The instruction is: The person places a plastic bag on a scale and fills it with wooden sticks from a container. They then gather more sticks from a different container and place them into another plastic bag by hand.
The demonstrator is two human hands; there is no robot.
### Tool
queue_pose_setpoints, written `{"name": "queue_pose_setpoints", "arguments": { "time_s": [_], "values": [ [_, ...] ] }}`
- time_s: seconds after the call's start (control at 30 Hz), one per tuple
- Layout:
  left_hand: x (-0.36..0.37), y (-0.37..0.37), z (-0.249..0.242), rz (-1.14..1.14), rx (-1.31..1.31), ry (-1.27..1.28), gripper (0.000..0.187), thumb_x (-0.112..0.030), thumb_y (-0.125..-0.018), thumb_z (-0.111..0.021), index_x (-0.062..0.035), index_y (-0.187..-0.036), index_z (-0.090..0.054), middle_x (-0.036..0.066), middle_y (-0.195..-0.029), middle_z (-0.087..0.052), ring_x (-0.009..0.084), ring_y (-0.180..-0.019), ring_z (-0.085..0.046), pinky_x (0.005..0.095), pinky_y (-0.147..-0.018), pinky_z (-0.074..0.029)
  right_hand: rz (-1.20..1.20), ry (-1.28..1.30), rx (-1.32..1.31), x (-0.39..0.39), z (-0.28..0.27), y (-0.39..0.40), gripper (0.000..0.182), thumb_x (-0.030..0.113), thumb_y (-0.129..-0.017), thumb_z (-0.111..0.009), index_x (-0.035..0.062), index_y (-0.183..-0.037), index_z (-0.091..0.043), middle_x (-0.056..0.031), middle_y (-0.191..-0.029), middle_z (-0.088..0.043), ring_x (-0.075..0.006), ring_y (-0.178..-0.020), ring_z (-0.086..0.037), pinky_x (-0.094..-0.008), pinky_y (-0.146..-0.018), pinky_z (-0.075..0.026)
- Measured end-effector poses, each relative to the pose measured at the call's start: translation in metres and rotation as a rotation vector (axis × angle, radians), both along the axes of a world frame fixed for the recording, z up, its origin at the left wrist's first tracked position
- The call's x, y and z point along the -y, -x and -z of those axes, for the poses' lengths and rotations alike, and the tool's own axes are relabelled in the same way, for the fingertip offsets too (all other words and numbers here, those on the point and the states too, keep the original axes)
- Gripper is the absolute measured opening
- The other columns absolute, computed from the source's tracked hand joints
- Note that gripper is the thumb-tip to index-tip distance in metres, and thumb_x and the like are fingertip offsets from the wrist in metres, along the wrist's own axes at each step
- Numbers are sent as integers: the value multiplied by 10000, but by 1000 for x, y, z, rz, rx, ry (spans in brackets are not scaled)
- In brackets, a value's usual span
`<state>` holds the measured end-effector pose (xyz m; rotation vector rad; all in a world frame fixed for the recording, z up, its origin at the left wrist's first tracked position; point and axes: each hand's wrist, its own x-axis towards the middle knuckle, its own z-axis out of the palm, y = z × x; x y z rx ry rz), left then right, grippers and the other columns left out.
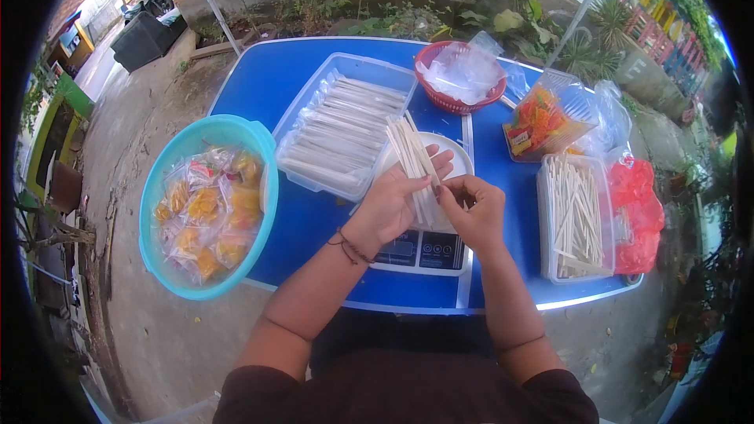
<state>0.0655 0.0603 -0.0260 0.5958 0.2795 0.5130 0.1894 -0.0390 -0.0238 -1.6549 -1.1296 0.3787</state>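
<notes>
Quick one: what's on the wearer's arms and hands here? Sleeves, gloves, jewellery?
Both hands are bare, no gloves. The left hand has a thin dark-red cord bracelet at the wrist. The right hand shows no ring or wristwear. Short dark maroon sleeves end above the elbows; forearms uncovered.

You see a blue table [283,86], a turquoise basin [188,137] of yellow-orange packets [208,216] at left, a red basket [440,98] far off, white sticks [414,157], and red bags [640,216] at right.
</notes>
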Motion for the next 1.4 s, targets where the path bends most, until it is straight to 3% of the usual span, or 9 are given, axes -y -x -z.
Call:
{"name": "queue_pose_setpoints", "arguments": {
  "time_s": [0.07,0.2,0.27,0.3,0.4,0.77,0.87,1.17,1.4],
  "values": [
    [0,0,1,-6,4,-3,492,84,-952,-342,2,-1434,-285,197,-1442,-432,277,-1354,-424,377,-1129,-390,1,-1,-17,-1,2,0,122,121,-772,-727,12,-826,-715,-56,-638,-653,-98,-539,-563,-245,-542,-445],
    [-1,0,4,-21,8,-36,492,88,-952,-337,3,-1434,-283,199,-1439,-435,279,-1352,-426,376,-1118,-406,5,-60,233,-2,-4,3,108,128,-746,-735,33,-791,-706,-58,-671,-667,-166,-588,-572,-294,-583,-463],
    [-2,1,7,-2,24,-42,528,67,-944,-381,11,-1451,-248,201,-1457,-407,286,-1379,-380,387,-1145,-347,24,-75,291,-2,-2,2,106,134,-735,-739,43,-776,-701,-56,-686,-671,-194,-614,-568,-314,-597,-463],
    [-2,0,7,7,33,-46,550,57,-940,-404,14,-1460,-230,201,-1466,-393,290,-1392,-358,392,-1158,-318,26,-64,272,-2,-2,1,103,132,-735,-738,44,-776,-702,-51,-683,-670,-191,-615,-565,-313,-593,-458],
    [0,-1,4,-26,-9,-20,496,92,-949,-330,7,-1435,-278,205,-1442,-425,282,-1347,-431,371,-1113,-416,39,-44,238,-2,-2,0,98,129,-735,-735,45,-777,-705,-43,-679,-666,-181,-613,-558,-308,-584,-445],
    [0,1,0,-64,-22,34,496,86,-946,-344,18,-1432,-271,223,-1423,-434,331,-1300,-480,418,-1089,-448,107,-78,72,-4,2,-6,71,90,-760,-714,21,-773,-703,-80,-688,-670,-150,-589,-559,-302,-583,-449],
    [-1,2,-1,-131,-8,46,490,83,-948,-345,16,-1429,-273,220,-1424,-430,329,-1300,-479,424,-1090,-450,168,-110,122,-2,-2,-9,70,102,-757,-717,40,-745,-688,-48,-671,-655,-153,-586,-542,-313,-604,-428],
    [-14,9,-1,-228,42,77,473,62,-956,-374,20,-1418,-280,211,-1426,-421,324,-1310,-467,405,-1101,-443,194,-85,623,1,-5,-16,68,131,-739,-711,97,-715,-656,-8,-671,-632,-188,-630,-539,-343,-616,-349],
    [-9,6,3,-115,23,9,484,54,-956,-395,22,-1422,-267,225,-1428,-418,331,-1308,-469,401,-1078,-464,-39,-148,317,0,-5,-8,117,150,-740,-728,67,-726,-647,-36,-677,-637,-224,-642,-548,-355,-628,-403]
  ]
}}
